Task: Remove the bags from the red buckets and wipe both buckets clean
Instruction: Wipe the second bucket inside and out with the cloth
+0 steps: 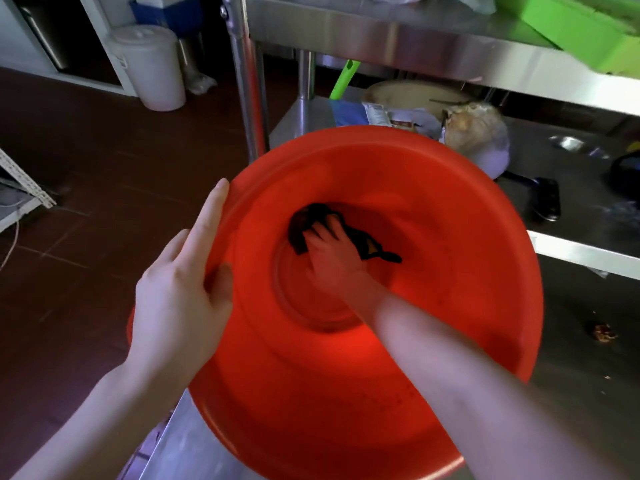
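The red bucket (433, 306) sits tilted toward the person on the steel worktop (571, 306), no bag inside; it looks light, stiff and smooth-walled, so it likely slides unless braced at the rim. The left hand (176, 306) does that, thumb hooked inside the rim, fingers flat on the outer wall. Deeper in, the right hand (332, 254) has fingers curled on a dark cloth (311, 220), pressed near the base.

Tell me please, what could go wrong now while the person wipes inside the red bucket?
1. The red bucket seems tilted and hangs over the steel table edge; only the left hand on its rim steadies it, so it might slip.
2. The right hand presses the dark cloth deep inside; a hard push could tip the bucket.
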{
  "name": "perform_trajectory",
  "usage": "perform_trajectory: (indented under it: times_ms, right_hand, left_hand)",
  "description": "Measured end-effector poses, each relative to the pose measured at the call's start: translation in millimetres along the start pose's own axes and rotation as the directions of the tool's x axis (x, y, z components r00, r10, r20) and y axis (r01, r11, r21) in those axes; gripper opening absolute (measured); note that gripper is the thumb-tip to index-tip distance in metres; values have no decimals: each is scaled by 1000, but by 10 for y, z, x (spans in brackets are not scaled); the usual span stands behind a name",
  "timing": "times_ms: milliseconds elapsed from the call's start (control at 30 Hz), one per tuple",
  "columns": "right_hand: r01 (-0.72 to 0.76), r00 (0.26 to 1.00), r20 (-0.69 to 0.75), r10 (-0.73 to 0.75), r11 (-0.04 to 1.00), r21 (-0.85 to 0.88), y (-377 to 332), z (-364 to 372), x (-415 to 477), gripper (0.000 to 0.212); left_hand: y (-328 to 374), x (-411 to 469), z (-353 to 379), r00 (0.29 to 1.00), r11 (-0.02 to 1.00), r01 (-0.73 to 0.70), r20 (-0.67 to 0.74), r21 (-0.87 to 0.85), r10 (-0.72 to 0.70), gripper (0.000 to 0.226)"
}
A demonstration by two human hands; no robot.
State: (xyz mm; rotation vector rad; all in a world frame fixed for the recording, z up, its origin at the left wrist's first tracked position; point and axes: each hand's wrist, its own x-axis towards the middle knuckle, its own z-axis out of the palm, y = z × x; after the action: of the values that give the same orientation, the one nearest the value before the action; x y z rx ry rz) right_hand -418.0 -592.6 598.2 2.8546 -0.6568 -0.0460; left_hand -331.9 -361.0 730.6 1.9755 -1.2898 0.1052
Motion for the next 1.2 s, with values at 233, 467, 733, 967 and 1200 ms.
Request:
perform_trajectory:
  times_ms: [233, 467, 733, 967, 1200]
  right_hand:
    - [173, 967, 164, -194, 976, 134, -576, 467, -373, 56]
    - [-140, 977, 178, 116, 982, 129, -198, 338, -298, 74]
    - [-520, 824, 296, 483, 853, 54, 75, 294, -927, 54]
    - [-378, 806, 579, 121, 858, 347, -684, -112, -976, 27]
    - [-339, 917, 375, 138, 767, 545, -908, -932, -1103, 34]
  left_hand:
    - [-18, 7, 3, 1000, 1000, -7, -17, 30, 7, 92]
    - [-178, -45, -76, 1000, 1000, 22, 18, 16, -23, 91]
    - [-186, -30, -52, 999, 999, 45, 20, -29, -45, 91]
    - [-250, -19, -95, 998, 997, 34, 59, -68, -30, 88]
    - [-388, -173, -278, 957, 957, 276, 119, -89, -265, 92]
